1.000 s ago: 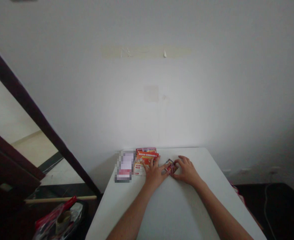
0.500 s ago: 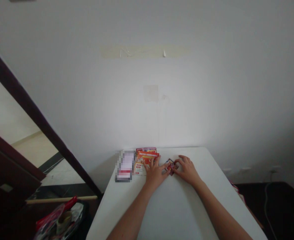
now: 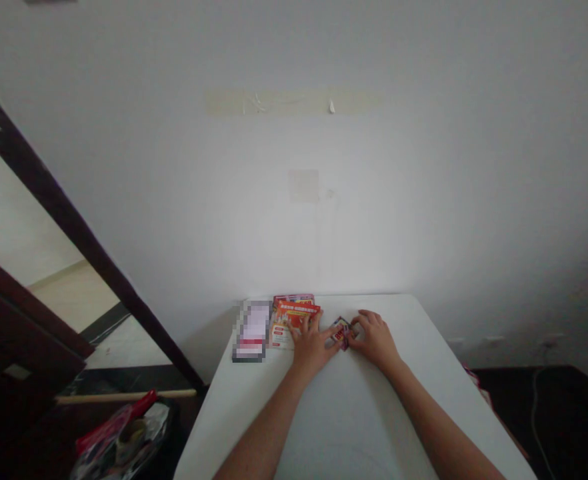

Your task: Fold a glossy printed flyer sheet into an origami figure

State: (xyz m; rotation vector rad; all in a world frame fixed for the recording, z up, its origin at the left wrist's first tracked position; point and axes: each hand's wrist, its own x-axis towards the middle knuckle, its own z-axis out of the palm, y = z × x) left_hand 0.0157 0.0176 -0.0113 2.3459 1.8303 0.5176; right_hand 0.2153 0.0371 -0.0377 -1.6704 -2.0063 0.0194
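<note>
A small piece of folded, printed paper (image 3: 341, 331), coloured purple, yellow and red, lies on the white table (image 3: 344, 420) between my hands. My right hand (image 3: 373, 339) pinches its right edge with thumb and fingers. With fingers spread, my left hand (image 3: 311, 343) lies on a red and white leaflet (image 3: 284, 327), and its thumb reaches the left side of the folded paper. Part of the leaflet is hidden under that hand. Behind it shows the edge of another printed leaflet (image 3: 294, 298), mostly covered.
A phone with a blurred screen (image 3: 251, 330) lies left of the leaflets. The table's far edge meets a pale wall (image 3: 399, 200). On the floor at the lower left stands a bin (image 3: 161, 433) with rubbish in it, near a wooden stick (image 3: 124, 397).
The right part of the folded paper looks more tucked in under my right fingers. Both hands stay almost in place; the whole view has shifted slightly.
</note>
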